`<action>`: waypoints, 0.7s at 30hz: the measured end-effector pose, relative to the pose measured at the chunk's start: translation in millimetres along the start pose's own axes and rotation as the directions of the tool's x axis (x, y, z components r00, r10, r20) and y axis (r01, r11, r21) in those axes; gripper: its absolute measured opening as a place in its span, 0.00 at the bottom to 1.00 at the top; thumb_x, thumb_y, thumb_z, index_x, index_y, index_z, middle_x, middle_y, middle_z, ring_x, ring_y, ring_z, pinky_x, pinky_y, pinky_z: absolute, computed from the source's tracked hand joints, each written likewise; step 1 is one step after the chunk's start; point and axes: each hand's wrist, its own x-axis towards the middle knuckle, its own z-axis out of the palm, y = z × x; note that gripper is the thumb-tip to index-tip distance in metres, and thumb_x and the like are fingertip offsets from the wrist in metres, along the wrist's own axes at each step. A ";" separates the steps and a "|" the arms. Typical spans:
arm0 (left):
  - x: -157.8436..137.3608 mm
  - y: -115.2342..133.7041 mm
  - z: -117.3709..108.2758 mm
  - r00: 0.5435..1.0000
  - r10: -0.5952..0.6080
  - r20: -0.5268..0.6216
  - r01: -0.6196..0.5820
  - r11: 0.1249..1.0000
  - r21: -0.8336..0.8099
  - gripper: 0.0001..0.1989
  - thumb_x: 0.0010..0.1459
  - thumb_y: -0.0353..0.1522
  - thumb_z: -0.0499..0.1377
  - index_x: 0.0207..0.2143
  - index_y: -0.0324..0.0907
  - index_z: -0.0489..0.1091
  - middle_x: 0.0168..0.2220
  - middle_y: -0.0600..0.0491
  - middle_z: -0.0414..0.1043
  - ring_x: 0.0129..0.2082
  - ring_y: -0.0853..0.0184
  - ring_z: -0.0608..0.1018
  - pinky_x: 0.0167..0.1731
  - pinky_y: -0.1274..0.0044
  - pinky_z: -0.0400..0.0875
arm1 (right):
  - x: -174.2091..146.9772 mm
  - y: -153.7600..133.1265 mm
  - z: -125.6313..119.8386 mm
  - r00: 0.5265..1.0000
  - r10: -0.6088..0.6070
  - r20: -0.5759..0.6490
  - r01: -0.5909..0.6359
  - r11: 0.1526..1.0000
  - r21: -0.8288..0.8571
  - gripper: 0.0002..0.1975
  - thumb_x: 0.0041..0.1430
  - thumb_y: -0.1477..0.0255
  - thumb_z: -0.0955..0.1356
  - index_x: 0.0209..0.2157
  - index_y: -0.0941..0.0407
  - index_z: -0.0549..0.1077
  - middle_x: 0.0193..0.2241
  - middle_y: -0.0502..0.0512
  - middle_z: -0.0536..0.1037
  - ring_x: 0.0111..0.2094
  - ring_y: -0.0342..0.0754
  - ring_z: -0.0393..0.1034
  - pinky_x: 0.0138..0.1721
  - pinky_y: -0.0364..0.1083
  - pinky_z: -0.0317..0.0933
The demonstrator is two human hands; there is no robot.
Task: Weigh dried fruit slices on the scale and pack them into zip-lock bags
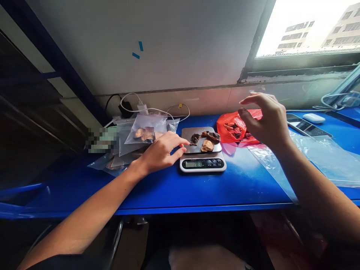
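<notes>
A small digital kitchen scale (203, 165) stands on the blue table with its display lit. On its metal plate lie several dried brown slices (207, 146), some dark and wrinkled. My left hand (163, 152) is at the plate's left edge, thumb and forefinger apart, with nothing visible between them. Raised above the right side of a red plastic bag (225, 131) is my right hand (266, 116), fingers curved and apart, holding nothing I can see. More dried pieces show in the mouth of the red bag, partly hidden behind that hand.
Zip bags (126, 140) holding dried pieces are piled left of the scale. Clear flat bags (323, 157) lie at the right, near a phone (306, 125) and a white earbud case (314, 118). A charger with white cable (143, 108) sits by the wall.
</notes>
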 end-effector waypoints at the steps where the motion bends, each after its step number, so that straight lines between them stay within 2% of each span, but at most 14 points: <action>1: 0.0 0.4 0.1 1.000 0.004 0.011 -0.004 1.000 -0.007 0.09 0.63 0.30 0.55 0.44 0.39 0.71 0.36 0.51 0.75 0.40 0.63 0.73 0.44 0.70 0.68 | -0.7 4.3 1.4 0.999 0.035 -0.011 -0.035 0.999 -0.020 0.05 0.59 0.68 0.66 0.38 0.50 0.70 0.40 0.58 0.76 0.54 0.59 0.64 0.52 0.59 0.59; 4: 0.0 0.9 0.4 1.000 0.018 0.026 -0.017 1.000 -0.018 0.10 0.63 0.29 0.54 0.45 0.39 0.71 0.36 0.50 0.75 0.41 0.63 0.73 0.44 0.70 0.69 | -3.4 13.3 9.3 0.991 0.132 -0.025 -0.133 0.989 -0.069 0.06 0.57 0.65 0.66 0.36 0.51 0.70 0.37 0.58 0.76 0.55 0.61 0.62 0.53 0.60 0.58; 7: 0.1 0.6 0.1 0.999 0.034 0.010 -0.034 0.999 -0.016 0.10 0.63 0.29 0.54 0.45 0.38 0.71 0.36 0.50 0.75 0.40 0.63 0.74 0.44 0.69 0.69 | -4.3 12.1 13.5 0.978 0.207 -0.030 -0.209 0.970 -0.121 0.08 0.59 0.64 0.64 0.35 0.52 0.70 0.33 0.58 0.75 0.46 0.58 0.66 0.50 0.59 0.58; 10: 0.5 0.6 -0.7 0.999 0.032 -0.005 -0.032 0.999 -0.016 0.10 0.63 0.30 0.54 0.44 0.39 0.71 0.35 0.50 0.75 0.40 0.63 0.74 0.43 0.69 0.69 | -3.8 1.8 13.1 0.971 0.205 -0.121 -0.222 0.963 -0.152 0.10 0.60 0.64 0.63 0.33 0.55 0.71 0.30 0.57 0.74 0.39 0.55 0.68 0.47 0.56 0.60; 12: 0.7 1.1 -1.2 0.999 0.036 -0.006 -0.036 0.999 -0.013 0.09 0.63 0.30 0.54 0.44 0.39 0.71 0.35 0.51 0.75 0.39 0.63 0.74 0.43 0.69 0.69 | -3.5 -6.4 12.5 0.981 0.163 -0.104 -0.175 0.977 -0.124 0.09 0.60 0.65 0.63 0.33 0.55 0.70 0.29 0.56 0.74 0.36 0.52 0.68 0.45 0.54 0.61; 15: 0.9 2.0 -2.2 0.999 0.042 -0.002 -0.042 0.999 -0.010 0.09 0.63 0.29 0.53 0.44 0.39 0.71 0.34 0.50 0.75 0.39 0.63 0.74 0.42 0.69 0.69 | -1.9 -11.6 9.8 0.993 0.101 0.056 -0.097 0.992 -0.078 0.09 0.61 0.66 0.62 0.34 0.54 0.71 0.30 0.57 0.75 0.34 0.51 0.68 0.41 0.52 0.61; 17: 0.8 2.6 -2.9 0.999 0.037 -0.004 -0.037 0.999 -0.005 0.09 0.63 0.29 0.53 0.43 0.39 0.71 0.34 0.50 0.75 0.39 0.63 0.74 0.42 0.70 0.69 | 0.4 -5.9 4.3 0.971 0.121 0.207 -0.104 0.990 -0.092 0.09 0.60 0.65 0.63 0.34 0.54 0.71 0.29 0.56 0.75 0.32 0.50 0.67 0.36 0.49 0.60; 18: 0.7 2.8 -3.2 0.999 0.032 -0.004 -0.032 0.999 0.000 0.09 0.63 0.29 0.54 0.43 0.39 0.71 0.35 0.50 0.75 0.39 0.63 0.74 0.42 0.70 0.69 | 1.6 0.2 0.3 0.940 0.156 0.304 -0.130 0.986 -0.103 0.10 0.60 0.64 0.63 0.33 0.55 0.71 0.29 0.56 0.75 0.30 0.49 0.67 0.33 0.47 0.59; 21: 0.2 3.2 -3.6 1.000 0.023 0.000 -0.023 1.000 0.008 0.09 0.63 0.29 0.54 0.43 0.39 0.72 0.35 0.50 0.75 0.38 0.64 0.74 0.41 0.71 0.69 | 2.6 27.8 -11.8 0.774 0.253 0.580 -0.225 0.967 -0.121 0.13 0.61 0.61 0.62 0.30 0.56 0.69 0.26 0.54 0.75 0.25 0.44 0.65 0.27 0.44 0.55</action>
